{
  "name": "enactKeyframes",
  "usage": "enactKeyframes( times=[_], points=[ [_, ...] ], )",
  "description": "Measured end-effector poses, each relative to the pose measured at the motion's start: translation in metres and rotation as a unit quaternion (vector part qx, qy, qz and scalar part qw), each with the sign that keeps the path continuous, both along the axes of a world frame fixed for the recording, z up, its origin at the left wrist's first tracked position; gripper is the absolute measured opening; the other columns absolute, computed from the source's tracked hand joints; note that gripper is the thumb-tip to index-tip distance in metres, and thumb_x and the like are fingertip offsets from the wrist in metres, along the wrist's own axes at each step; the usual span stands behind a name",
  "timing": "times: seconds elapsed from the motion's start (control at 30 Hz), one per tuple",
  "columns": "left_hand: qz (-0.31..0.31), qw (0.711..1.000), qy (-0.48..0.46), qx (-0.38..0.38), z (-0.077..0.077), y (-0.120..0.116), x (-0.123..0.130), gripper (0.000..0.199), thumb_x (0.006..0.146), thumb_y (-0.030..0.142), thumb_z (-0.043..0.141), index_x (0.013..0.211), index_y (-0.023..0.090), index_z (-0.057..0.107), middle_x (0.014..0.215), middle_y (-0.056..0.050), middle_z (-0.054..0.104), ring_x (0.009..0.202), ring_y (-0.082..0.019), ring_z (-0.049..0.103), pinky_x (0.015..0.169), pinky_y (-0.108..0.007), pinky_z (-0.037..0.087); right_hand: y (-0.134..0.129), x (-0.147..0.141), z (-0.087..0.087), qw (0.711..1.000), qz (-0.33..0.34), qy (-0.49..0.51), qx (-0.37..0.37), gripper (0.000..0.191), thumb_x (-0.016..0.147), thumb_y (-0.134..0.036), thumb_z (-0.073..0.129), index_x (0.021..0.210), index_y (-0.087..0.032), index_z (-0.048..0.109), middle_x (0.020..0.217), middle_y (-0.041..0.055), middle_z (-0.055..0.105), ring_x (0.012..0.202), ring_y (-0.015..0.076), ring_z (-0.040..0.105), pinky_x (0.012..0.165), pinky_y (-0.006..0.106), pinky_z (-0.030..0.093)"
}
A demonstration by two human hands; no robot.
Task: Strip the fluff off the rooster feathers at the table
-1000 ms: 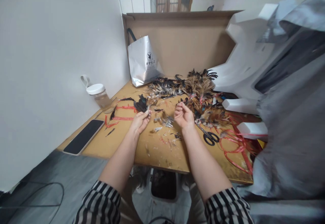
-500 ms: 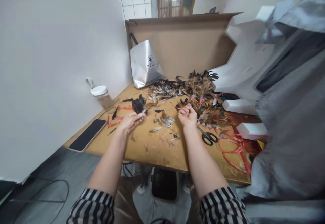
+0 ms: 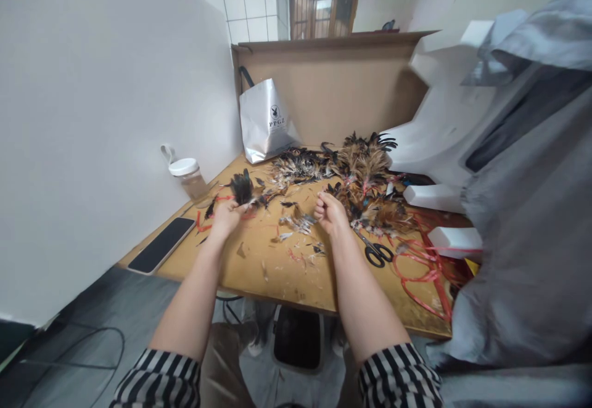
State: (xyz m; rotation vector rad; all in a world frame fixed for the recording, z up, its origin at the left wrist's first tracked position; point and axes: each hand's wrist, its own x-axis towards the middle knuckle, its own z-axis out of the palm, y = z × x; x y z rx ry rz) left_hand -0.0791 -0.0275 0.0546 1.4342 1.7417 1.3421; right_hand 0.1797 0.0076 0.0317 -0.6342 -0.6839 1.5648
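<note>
A small bunch of dark feathers stands up from my left hand, whose fingers pinch its base at the left of the table. My right hand is curled closed over the middle, thumb against the fingers; whatever it pinches is too small to make out. Loose grey and white feathers lie between the two hands. Just beyond and right of my right hand is a heap of brown and black feathers. Black-handled scissors rest to the right of my right wrist.
A phone and a white-lidded jar are at the left of the wooden table. A silver bag leans at the back. Red plastic strips tangle at the right, beside white foam blocks and grey cloth.
My left hand has moved a little left with the dark feathers, which now stand more upright. My right hand has shifted slightly left and turned, its fingers more curled.
</note>
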Motion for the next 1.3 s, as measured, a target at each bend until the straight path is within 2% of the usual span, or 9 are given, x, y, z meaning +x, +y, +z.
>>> enactKeyframes(
  times=[0.1,0.2,0.3,0.47,0.6,0.83,1.0,1.13,1.3],
  points=[
    [-0.064,0.990,-0.121,0.016,0.007,-0.002,0.020,0.025,0.057,0.032,0.068,0.064,0.008,0.063,0.061,-0.003,0.062,0.049,-0.007,0.047,0.045,-0.018,0.033,-0.002,-0.008,-0.002,0.993,-0.020,-0.112,0.036,0.024,0.061,-0.032,0.064,0.066,-0.018,0.044,0.045,-0.0082,0.041,0.034,0.0033,0.032,0.032,0.015,0.019],
    [-0.230,0.927,-0.294,-0.041,0.007,-0.002,0.042,0.022,0.064,0.025,0.065,0.076,0.007,0.064,0.092,-0.012,0.064,0.056,-0.006,0.053,0.048,-0.015,0.040,-0.001,-0.013,-0.005,0.975,-0.048,-0.205,0.078,0.023,0.063,-0.037,0.060,0.066,-0.018,0.046,0.044,-0.0075,0.042,0.033,0.0047,0.032,0.033,0.017,0.020],
    [-0.299,0.870,-0.382,-0.086,0.001,0.001,0.057,0.012,0.068,0.015,0.062,0.076,0.005,0.063,0.104,-0.016,0.060,0.057,-0.004,0.055,0.048,-0.012,0.043,-0.002,-0.015,-0.006,0.938,-0.088,-0.305,0.138,0.022,0.067,-0.039,0.055,0.064,-0.018,0.048,0.044,-0.0068,0.041,0.035,0.0058,0.033,0.036,0.019,0.024],
    [-0.316,0.822,-0.456,-0.130,-0.023,0.015,0.066,0.006,0.072,0.006,0.054,0.070,0.004,0.059,0.090,-0.015,0.064,0.055,-0.006,0.058,0.050,-0.013,0.047,-0.012,-0.023,-0.002,0.856,-0.141,-0.425,0.260,0.019,0.073,-0.035,0.049,0.067,-0.017,0.052,0.055,-0.0030,0.049,0.049,0.0087,0.044,0.049,0.020,0.035],
    [-0.315,0.785,-0.492,-0.205,-0.043,0.024,0.067,0.011,0.076,0.005,0.049,0.078,0.002,0.060,0.063,-0.009,0.063,0.054,-0.007,0.059,0.048,-0.011,0.046,-0.022,-0.032,0.001,0.860,-0.083,-0.424,0.272,0.018,0.077,-0.035,0.044,0.073,-0.018,0.050,0.062,-0.0009,0.054,0.052,0.0108,0.051,0.050,0.022,0.038],
    [-0.317,0.717,-0.565,-0.260,-0.045,0.017,0.065,0.016,0.081,0.006,0.042,0.080,0.005,0.058,0.073,-0.009,0.062,0.055,-0.004,0.058,0.046,-0.006,0.043,-0.025,-0.037,0.000,0.825,-0.089,-0.470,0.301,0.017,0.077,-0.033,0.045,0.072,-0.018,0.052,0.058,-0.0010,0.054,0.050,0.0102,0.048,0.051,0.021,0.037],
    [-0.293,0.747,-0.549,-0.233,-0.046,0.015,0.066,0.015,0.080,0.006,0.044,0.079,0.006,0.059,0.068,-0.006,0.061,0.055,-0.003,0.058,0.049,-0.008,0.045,-0.025,-0.039,0.001,0.859,-0.093,-0.425,0.269,0.019,0.076,-0.036,0.047,0.071,-0.018,0.051,0.053,-0.0036,0.047,0.046,0.0084,0.041,0.047,0.020,0.033],
    [-0.276,0.819,-0.473,-0.173,-0.052,0.018,0.071,0.009,0.075,0.009,0.054,0.079,0.005,0.060,0.064,-0.005,0.061,0.052,-0.004,0.057,0.048,-0.010,0.044,-0.023,-0.041,0.002,0.906,-0.061,-0.348,0.234,0.020,0.074,-0.040,0.050,0.072,-0.019,0.050,0.049,-0.0049,0.043,0.043,0.0076,0.038,0.045,0.020,0.033],
    [-0.232,0.901,-0.346,-0.120,-0.056,0.019,0.078,0.017,0.066,0.022,0.065,0.065,0.006,0.059,0.055,-0.005,0.060,0.046,-0.006,0.055,0.046,-0.015,0.043,-0.020,-0.043,0.000,0.932,-0.041,-0.298,0.200,0.023,0.071,-0.040,0.054,0.078,-0.018,0.054,0.054,-0.0035,0.048,0.045,0.0073,0.042,0.045,0.020,0.036]
  ],
)
